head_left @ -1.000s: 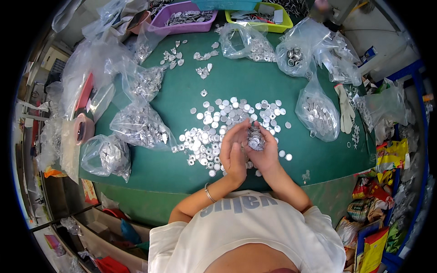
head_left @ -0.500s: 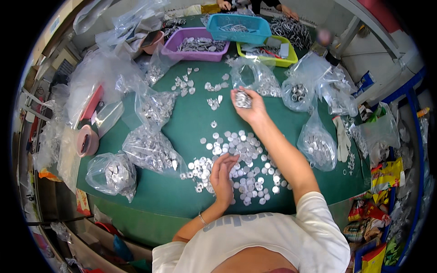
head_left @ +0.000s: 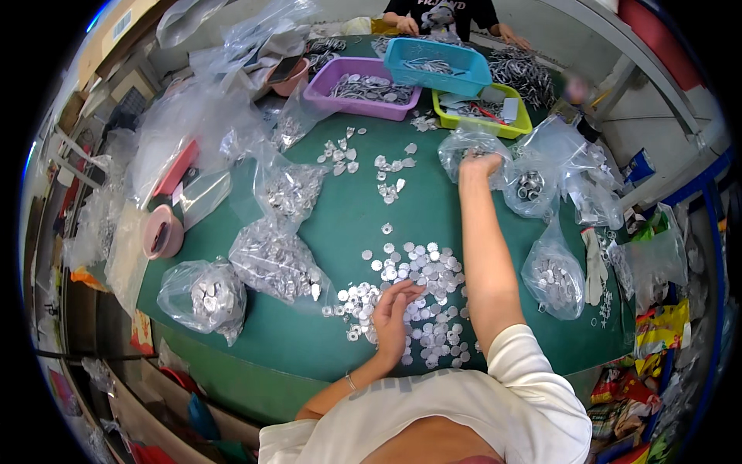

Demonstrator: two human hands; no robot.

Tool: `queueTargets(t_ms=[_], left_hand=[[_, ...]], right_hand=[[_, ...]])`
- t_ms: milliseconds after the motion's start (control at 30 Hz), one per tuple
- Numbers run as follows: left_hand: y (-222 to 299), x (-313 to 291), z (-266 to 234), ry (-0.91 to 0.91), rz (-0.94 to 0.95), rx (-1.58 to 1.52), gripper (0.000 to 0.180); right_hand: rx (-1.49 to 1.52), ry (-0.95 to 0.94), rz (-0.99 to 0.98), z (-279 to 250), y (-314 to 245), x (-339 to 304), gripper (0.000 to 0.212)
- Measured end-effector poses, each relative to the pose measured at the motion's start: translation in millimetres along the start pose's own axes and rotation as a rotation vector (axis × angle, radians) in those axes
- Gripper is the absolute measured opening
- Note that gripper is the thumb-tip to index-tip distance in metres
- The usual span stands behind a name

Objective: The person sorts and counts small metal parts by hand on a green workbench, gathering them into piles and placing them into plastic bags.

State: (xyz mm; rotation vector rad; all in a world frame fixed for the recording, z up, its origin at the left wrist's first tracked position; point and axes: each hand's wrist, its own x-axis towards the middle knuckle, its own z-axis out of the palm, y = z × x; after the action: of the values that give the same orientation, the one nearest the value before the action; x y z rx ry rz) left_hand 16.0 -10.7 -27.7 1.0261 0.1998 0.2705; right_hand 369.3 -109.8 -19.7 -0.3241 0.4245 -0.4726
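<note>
My left hand (head_left: 393, 317) rests at the near side of a spread of small silvery scalloped discs (head_left: 434, 267) on the green table. Its fingers are stretched out and slightly bent, with no object visible in them. Farther off, my right hand (head_left: 482, 164) reaches into the mouth of a clear plastic bag (head_left: 456, 147). The bag and the back of the hand hide its fingers, so whether it still holds metal pieces cannot be seen. Small groups of metal pieces (head_left: 393, 164) lie left of that bag, and one disc (head_left: 386, 229) sits apart from the spread.
Filled clear bags stand on the left (head_left: 278, 259) and right (head_left: 555, 274). At the back are a purple basket (head_left: 313, 94), a blue basket (head_left: 440, 77) and a lime basket (head_left: 522, 124). Beyond them is another person's hand (head_left: 408, 26). A pale glove (head_left: 593, 267) lies far right.
My right hand, earlier holding a handful of silvery pieces above the table, has moved right into the bag's mouth. The left hand stays by the discs. The whole view has shifted slightly.
</note>
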Motion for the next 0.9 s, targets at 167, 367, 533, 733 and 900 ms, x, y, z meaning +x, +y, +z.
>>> queueTargets(t_ms=[167, 367, 533, 733, 900], left_hand=[[1.3, 1.2, -0.7, -0.014, 0.038, 0.091, 0.022], [-0.2, 8.9, -5.1, 0.012, 0.039, 0.099, 0.021], [-3.6, 7.6, -4.4, 0.007, 0.043, 0.031, 0.020], [-0.5, 5.7, -9.9, -0.001, 0.025, 0.028, 0.020], [2.5, 4.2, -4.8, 0.017, 0.009, 0.015, 0.019]], right_hand=[[-0.841, -0.241, -0.077, -4.6, -11.6, -16.2, 0.043], [-1.714, -1.084, -0.611, -31.7, 27.6, -138.6, 0.032], [-2.175, -1.042, -0.857, -34.4, 83.3, -119.3, 0.025], [-2.306, -1.112, -0.756, -30.7, 99.9, -113.2, 0.015], [-2.291, -1.050, -0.604, -33.7, 99.3, -111.3, 0.025]])
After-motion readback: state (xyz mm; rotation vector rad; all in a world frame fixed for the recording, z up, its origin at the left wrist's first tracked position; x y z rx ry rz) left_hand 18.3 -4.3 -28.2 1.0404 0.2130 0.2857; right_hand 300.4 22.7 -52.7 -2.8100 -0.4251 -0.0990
